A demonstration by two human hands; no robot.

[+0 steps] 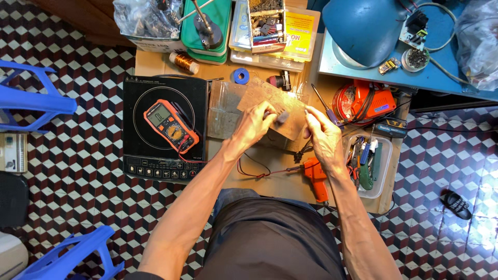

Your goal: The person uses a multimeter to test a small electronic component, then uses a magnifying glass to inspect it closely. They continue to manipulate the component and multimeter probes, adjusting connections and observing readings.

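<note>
Both hands close on a brown circuit board (270, 103) held tilted above the middle of the wooden table (270, 181): the left hand (255, 124) has a narrow grip on the board's lower edge, fingers curled over its face, and the right hand (320, 134) pinches the board's right corner between thumb and fingertips. What small part sits under the left fingertips is too blurred to tell. Just left of the board lies a black induction cooktop (165, 127), and on its round cooking zone rests an orange multimeter (171, 126) with its leads trailing off the cooktop toward the board. Below the board, near the right wrist, an orange soldering gun (316, 179) lies on the table with red wire looping beside it. Right of the board stand a clear tub of hand tools (369, 165) and, above that, an orange power tool wrapped in cable (365, 101). Beyond the board sit a roll of blue tape (240, 76), a spool of copper wire (183, 62) and clear boxes of small parts (270, 31). Farther right of these, a blue lamp shade (363, 28) rests on a blue surface.
</note>
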